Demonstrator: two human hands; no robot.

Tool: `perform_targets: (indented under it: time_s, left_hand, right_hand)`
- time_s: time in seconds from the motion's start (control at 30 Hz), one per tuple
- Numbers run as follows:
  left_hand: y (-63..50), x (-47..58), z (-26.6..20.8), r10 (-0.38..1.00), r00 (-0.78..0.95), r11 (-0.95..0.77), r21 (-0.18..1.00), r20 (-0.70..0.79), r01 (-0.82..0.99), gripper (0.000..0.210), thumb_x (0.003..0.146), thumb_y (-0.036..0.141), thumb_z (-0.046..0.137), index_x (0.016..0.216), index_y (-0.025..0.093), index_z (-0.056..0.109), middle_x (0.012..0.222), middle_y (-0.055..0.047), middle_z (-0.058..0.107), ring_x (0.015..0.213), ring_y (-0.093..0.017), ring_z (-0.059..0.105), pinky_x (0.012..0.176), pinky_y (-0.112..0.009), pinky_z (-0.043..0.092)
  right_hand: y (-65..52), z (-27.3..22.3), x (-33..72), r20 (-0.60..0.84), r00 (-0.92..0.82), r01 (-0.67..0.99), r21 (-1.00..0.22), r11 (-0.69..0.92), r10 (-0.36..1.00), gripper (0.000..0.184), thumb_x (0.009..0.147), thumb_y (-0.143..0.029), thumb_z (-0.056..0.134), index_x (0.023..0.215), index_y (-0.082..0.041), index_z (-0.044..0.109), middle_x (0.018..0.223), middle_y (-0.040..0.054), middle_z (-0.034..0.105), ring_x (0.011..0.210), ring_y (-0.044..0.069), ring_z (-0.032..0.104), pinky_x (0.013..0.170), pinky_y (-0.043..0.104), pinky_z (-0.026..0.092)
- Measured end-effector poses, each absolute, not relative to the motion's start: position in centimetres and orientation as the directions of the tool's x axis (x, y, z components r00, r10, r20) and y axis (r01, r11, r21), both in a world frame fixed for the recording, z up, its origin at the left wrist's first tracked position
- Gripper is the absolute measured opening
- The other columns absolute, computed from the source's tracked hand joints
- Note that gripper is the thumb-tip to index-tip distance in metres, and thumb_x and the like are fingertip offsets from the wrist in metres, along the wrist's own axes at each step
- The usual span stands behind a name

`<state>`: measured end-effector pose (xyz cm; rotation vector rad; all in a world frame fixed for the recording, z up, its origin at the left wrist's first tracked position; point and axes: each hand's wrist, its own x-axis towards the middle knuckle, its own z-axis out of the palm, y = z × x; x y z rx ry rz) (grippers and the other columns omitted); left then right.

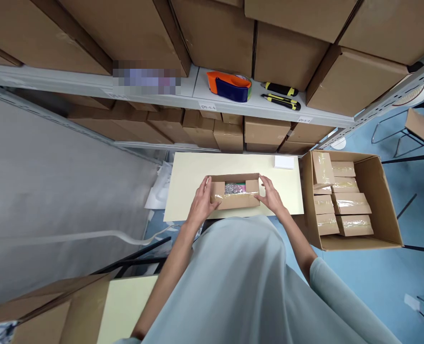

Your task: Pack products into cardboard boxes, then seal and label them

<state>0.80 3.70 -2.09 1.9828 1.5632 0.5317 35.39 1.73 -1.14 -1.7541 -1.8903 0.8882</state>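
A small cardboard box lies on the pale yellow tabletop, its long flaps apart and its short end flaps folded inward. In the gap between the end flaps shows something in bubble wrap, with a bit of pink and green. My left hand grips the left end, fingers along the side and thumb at the front flap. At the right end, my right hand holds the box the same way, its thumb on the front corner. Clear tape runs along the front flap.
A large open carton with several taped boxes stands right of the table. A small white box lies at the table's back right. Above, a shelf carries an orange-and-blue tape dispenser, yellow-black cutters and big cartons.
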Motion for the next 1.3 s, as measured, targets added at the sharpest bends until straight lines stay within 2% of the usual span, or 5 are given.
perform_targets:
  time_s: [0.23,0.43,0.57,0.9,1.3]
  left_hand:
    - [4.0,0.9,-1.8,0.976,0.211,-0.131,0.658,-0.044,0.742,0.117,0.085,0.029,0.085,0.181,0.026,0.017,0.164,-0.021,0.049,0.154,-0.042,0.051,0.128,-0.061,0.045]
    - [3.7,0.5,-1.8,0.984,0.172,-0.106,0.648,-0.039,0.755,0.074,0.086,0.033,0.085,0.155,0.029,0.059,0.143,-0.014,0.058,0.135,-0.039,0.060,0.121,-0.058,0.052]
    - [3.1,0.4,-2.7,0.992,0.112,-0.045,0.674,-0.057,0.737,0.046,0.088,0.040,0.084,0.131,0.027,0.074,0.140,-0.014,0.058,0.133,-0.038,0.062,0.122,-0.056,0.052]
    - [3.9,1.0,-5.4,0.963,-0.043,0.257,0.863,-0.265,0.435,0.041,0.090,0.060,0.072,0.110,0.025,0.073,0.126,-0.011,0.075,0.123,-0.029,0.069,0.110,-0.046,0.059]
    - [7.5,0.3,-6.3,0.884,-0.003,0.426,0.802,-0.468,0.418,0.049,0.060,0.062,0.090,0.082,0.024,0.066,0.097,-0.006,0.077,0.088,-0.024,0.067,0.084,-0.038,0.057]
  right_hand:
    - [2.0,-0.8,35.3,-0.136,-0.130,0.701,-0.713,-0.006,0.982,0.104,0.099,-0.030,0.072,0.181,-0.037,0.009,0.175,0.0172,0.043,0.127,0.032,0.074,0.093,0.049,0.069]
    - [1.9,-1.0,35.6,-0.141,-0.142,0.758,-0.652,0.016,0.980,0.061,0.101,-0.030,0.075,0.159,-0.033,0.055,0.165,0.0143,0.051,0.120,0.029,0.076,0.096,0.047,0.068]
    - [1.5,-1.4,36.0,-0.178,-0.160,0.787,-0.616,0.017,0.971,0.041,0.104,-0.036,0.075,0.144,-0.031,0.068,0.160,0.0128,0.056,0.119,0.028,0.076,0.098,0.044,0.067]
    - [2.4,-3.0,34.8,-0.264,-0.005,0.528,-0.820,-0.221,0.965,0.021,0.101,-0.036,0.066,0.118,-0.025,0.071,0.128,0.0089,0.071,0.106,0.021,0.078,0.095,0.037,0.066]
    - [4.6,-1.8,34.2,-0.427,-0.035,0.756,-0.602,-0.256,0.904,0.013,0.098,-0.025,0.067,0.111,-0.029,0.068,0.116,0.0042,0.070,0.092,0.021,0.073,0.086,0.035,0.059]
